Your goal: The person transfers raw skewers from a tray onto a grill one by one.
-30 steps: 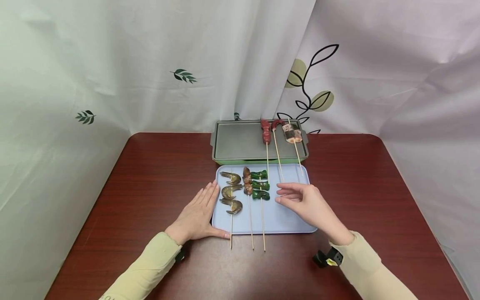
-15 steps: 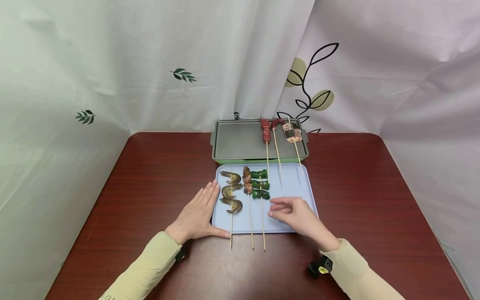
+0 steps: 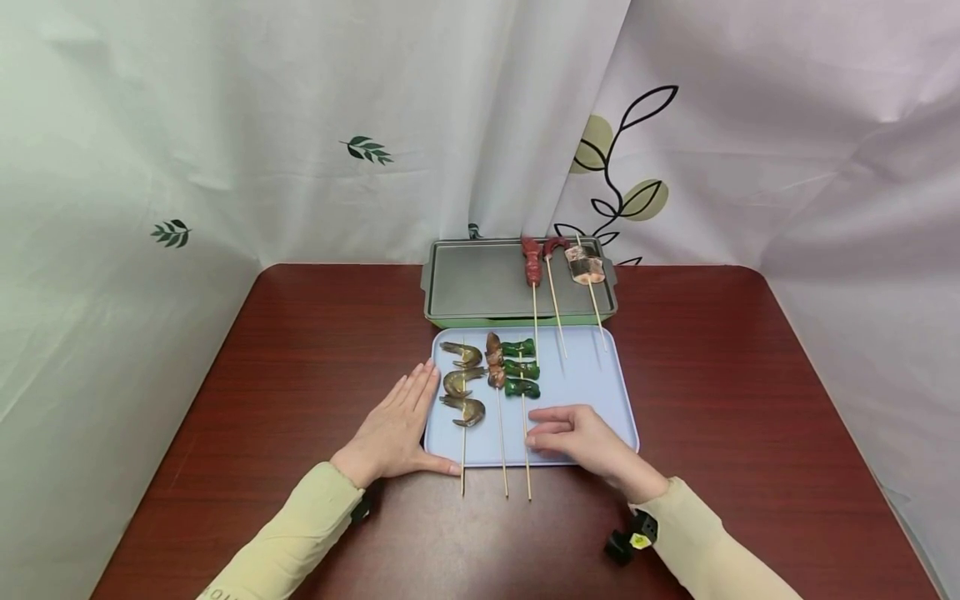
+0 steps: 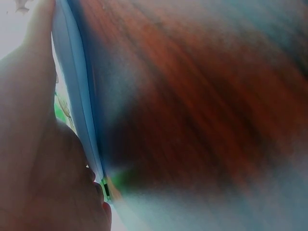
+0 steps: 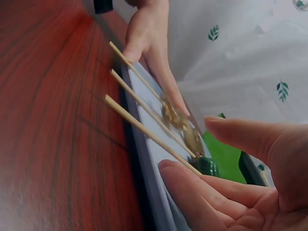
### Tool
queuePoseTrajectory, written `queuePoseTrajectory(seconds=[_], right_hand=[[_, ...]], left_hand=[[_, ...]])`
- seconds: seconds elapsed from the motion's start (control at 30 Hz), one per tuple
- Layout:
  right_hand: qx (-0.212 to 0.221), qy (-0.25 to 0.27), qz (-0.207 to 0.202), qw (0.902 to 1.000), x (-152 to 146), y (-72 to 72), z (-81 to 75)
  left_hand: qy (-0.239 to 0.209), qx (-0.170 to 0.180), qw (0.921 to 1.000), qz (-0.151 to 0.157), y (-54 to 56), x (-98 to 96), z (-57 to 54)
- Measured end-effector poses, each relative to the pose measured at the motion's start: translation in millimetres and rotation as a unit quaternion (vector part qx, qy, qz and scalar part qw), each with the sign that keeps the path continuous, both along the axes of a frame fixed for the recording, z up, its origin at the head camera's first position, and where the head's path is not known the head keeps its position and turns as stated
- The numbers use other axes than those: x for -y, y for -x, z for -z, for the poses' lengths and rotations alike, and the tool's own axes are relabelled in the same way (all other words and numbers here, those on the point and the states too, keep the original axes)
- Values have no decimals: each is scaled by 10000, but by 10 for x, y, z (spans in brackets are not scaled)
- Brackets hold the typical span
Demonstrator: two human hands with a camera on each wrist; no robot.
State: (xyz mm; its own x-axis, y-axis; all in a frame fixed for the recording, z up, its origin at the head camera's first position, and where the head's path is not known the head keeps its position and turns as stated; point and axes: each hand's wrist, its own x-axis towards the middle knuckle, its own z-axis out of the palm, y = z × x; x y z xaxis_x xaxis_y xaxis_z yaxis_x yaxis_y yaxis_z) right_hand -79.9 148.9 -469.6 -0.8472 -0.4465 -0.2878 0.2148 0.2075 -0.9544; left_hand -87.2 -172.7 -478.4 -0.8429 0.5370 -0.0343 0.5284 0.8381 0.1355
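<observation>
Across the dark red-brown wood-grain worktop point(image 3: 300, 350), nearest the person, lies a pale-blue round-cornered rectangular tray point(image 3: 585, 392) w/ 3 loaded skewers on it, stick ends poking past the near edge. L to R: thin wooden skewer of three curled grey-brown shrimp point(image 3: 468, 412), thin wooden skewer of brown meat chunks point(image 3: 495, 377), thin wooden skewer of three dark-green pieces point(image 3: 522, 389). Last two v. close tog.

R hand point(image 3: 581, 435) is low over the tray, tips right at the green skewer's stick, below the food; thumb & fingers moderately apart, gap btwn them plain in the wrist view, so no pinch on it. Can't tell if the tips touch the stick. L hand point(image 3: 397, 429) lies flat w/ fingers straight along tray's left edge, thumb out wide at near-left corner, tip just beside the shrimp stick; contact there unclear.

Behind tray: grey flat rectangular grill pan w/ green sides point(image 3: 472, 283). On its right half, 3 more: dark-red lumpy meat skewer point(image 3: 532, 265), dark-red curled-piece skewer point(image 3: 553, 245), pink-&-black chunky skewer point(image 3: 585, 267), sticks pointing twd the person, over the tray. White leaf-print cloth point(image 3: 300, 108) hangs round the back & sides.
</observation>
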Motion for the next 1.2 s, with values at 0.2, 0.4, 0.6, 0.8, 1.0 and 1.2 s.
queuePoseTrajectory(seconds=[0.2,0.4,0.6,0.8,1.0,1.2], right_hand=[[438,411,-55,9982,47,-3,0],[541,422,-63,9976,58,-4,21],[443,352,-72,9984,57,-9,44],[525,517,158,9972,58,-30,25],[555,594,303,9962,36,-51,-27],[539,655,382,9957,-7,-63,-53]], left_hand=[[-20,6,10000,-14,-1,4,3],[-86,-25,10000,17,-7,2,8],[-253,-100,9996,45,-3,13,51],[-226,-176,9996,32,4,32,99],[-213,-147,9997,23,1,32,99],[-250,-115,9996,55,-4,21,57]])
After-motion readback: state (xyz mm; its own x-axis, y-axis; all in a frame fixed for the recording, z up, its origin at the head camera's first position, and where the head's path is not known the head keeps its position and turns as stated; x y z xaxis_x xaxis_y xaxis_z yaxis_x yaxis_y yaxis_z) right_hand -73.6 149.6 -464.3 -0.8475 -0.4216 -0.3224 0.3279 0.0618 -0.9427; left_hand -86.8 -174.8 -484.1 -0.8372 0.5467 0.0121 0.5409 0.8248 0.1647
